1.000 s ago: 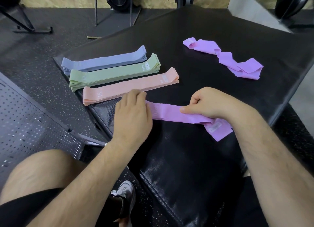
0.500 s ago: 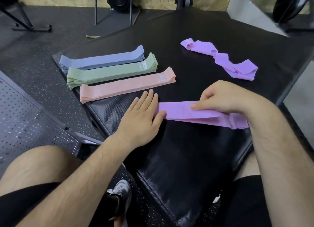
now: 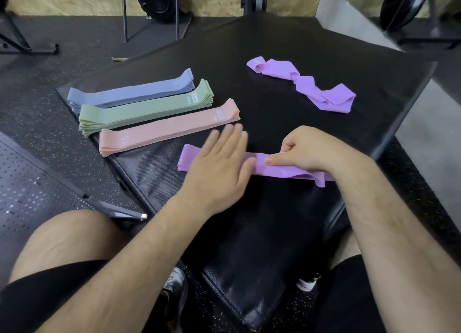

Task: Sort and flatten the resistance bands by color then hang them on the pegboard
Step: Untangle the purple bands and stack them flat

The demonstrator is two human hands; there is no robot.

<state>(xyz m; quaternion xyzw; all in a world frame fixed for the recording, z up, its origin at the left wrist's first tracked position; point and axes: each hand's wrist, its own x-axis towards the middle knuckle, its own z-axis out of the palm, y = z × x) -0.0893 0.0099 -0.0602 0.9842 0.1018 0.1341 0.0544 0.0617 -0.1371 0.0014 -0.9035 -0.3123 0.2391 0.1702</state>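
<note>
At the frame's centre the purple band (image 3: 282, 171) lay on the black pad (image 3: 274, 45). The right hand (image 3: 306, 150) pinched it between thumb and curled fingers, probably to anchor it. The left hand (image 3: 219, 165) lay flat across it with straight fingers, apparently to smooth it. The band's right end was bunched. Pink (image 3: 169, 130), green (image 3: 144, 110) and blue stacks (image 3: 129, 94) lay upper left, a crumpled band (image 3: 301, 83) upper right and the pegboard (image 3: 37, 190) lower left.

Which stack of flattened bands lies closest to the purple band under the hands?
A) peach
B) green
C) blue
A: the peach stack lies next to the purple band that the left hand presses and the right hand pinches. The green stack and the blue stack lie farther back.
</note>
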